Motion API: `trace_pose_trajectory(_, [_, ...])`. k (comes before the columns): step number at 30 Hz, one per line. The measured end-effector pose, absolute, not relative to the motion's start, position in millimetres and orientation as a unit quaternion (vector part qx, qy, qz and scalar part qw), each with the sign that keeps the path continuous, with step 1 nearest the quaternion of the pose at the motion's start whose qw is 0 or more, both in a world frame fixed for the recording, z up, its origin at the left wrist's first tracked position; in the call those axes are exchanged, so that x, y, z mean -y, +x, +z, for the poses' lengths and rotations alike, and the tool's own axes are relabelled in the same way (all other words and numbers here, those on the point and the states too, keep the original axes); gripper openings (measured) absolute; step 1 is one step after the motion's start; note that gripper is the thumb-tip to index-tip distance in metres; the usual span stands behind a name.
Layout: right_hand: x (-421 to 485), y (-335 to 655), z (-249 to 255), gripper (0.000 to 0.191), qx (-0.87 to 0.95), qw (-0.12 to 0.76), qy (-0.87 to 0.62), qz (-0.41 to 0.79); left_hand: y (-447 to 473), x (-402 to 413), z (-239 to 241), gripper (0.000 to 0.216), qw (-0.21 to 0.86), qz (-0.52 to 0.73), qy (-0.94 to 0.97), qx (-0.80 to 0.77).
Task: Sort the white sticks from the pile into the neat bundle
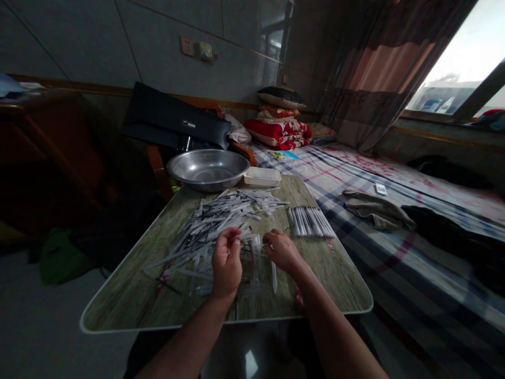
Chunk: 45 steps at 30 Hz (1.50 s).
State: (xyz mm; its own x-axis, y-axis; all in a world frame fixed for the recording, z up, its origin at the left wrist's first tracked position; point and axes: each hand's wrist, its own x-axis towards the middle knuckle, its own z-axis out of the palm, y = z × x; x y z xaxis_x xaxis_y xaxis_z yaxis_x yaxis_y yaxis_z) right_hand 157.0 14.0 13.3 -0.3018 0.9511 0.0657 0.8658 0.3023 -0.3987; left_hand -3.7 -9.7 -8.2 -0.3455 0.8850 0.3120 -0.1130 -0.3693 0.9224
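My left hand (228,261) is closed in a pinch at the near edge of a loose pile of slim pen-like sticks (213,221), whitish, clear and dark. Whatever its fingertips hold is too small to make out. Just to the right, my right hand (282,250) has its fingers curled together, and their contents are hidden. Several clear plastic tubes (256,258) lie between the two hands. Below my right hand, a single whitish pen-like stick (275,278) points toward me. A neat row of similar white sticks (311,221) lies to the right on the table.
The small wood-patterned table (130,287) has a pale rim. At its far edge stand a wide metal basin (209,181) and a white shallow tray (262,182). A bed with a checked sheet (335,184) adjoins on the right; a chair (155,163) stands behind.
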Motion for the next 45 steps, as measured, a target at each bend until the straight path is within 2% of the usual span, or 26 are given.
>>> trace_pose_trajectory(4, [-14,159,22,0.011,0.807,0.094,-0.563,0.149,-4,9,-8,0.021,0.362,0.704,0.436,-0.428])
trace_pose_trajectory(13, [-14,177,21,0.029,0.736,-0.031,-0.660,0.146,-3,12,-5,0.019,0.358,0.688,0.456,-0.437])
trace_pose_trajectory(18, [-21,176,9,0.024,0.718,-0.019,-0.677,0.160,-4,13,-4,0.018,0.348,0.663,0.476,-0.462])
trace_pose_trajectory(20, [-24,180,11,0.018,0.707,0.019,-0.685,0.176,-4,14,-5,0.019,0.356,0.650,0.485,-0.464])
trace_pose_trajectory(22, [-25,184,17,0.018,0.688,0.108,-0.676,0.241,-3,16,-4,0.021,0.385,0.633,0.497,-0.452])
trace_pose_trajectory(25, [-24,186,28,0.022,0.614,0.304,-0.578,0.443,0,20,-2,0.025,0.453,0.591,0.522,-0.417])
trace_pose_trajectory(27, [-21,183,31,0.023,0.554,0.396,-0.474,0.559,2,23,1,0.029,0.497,0.561,0.537,-0.387])
trace_pose_trajectory(29, [-20,179,32,0.027,0.520,0.442,-0.399,0.613,3,25,4,0.032,0.537,0.542,0.531,-0.370])
trace_pose_trajectory(33, [-18,173,33,0.029,0.516,0.477,-0.335,0.628,3,23,6,0.029,0.572,0.542,0.479,-0.387])
trace_pose_trajectory(36, [-16,174,37,0.030,0.537,0.464,-0.326,0.625,1,18,4,0.025,0.565,0.586,0.426,-0.395])
trace_pose_trajectory(39, [-13,176,40,0.029,0.581,0.423,-0.388,0.577,-1,13,3,0.024,0.581,0.630,0.348,-0.379])
trace_pose_trajectory(42, [-10,176,38,0.016,0.697,0.301,-0.503,0.413,-2,10,3,0.026,0.597,0.655,0.294,-0.359])
trace_pose_trajectory(45, [-8,172,30,0.012,0.792,0.157,-0.532,0.255,-2,9,3,0.028,0.603,0.659,0.276,-0.356])
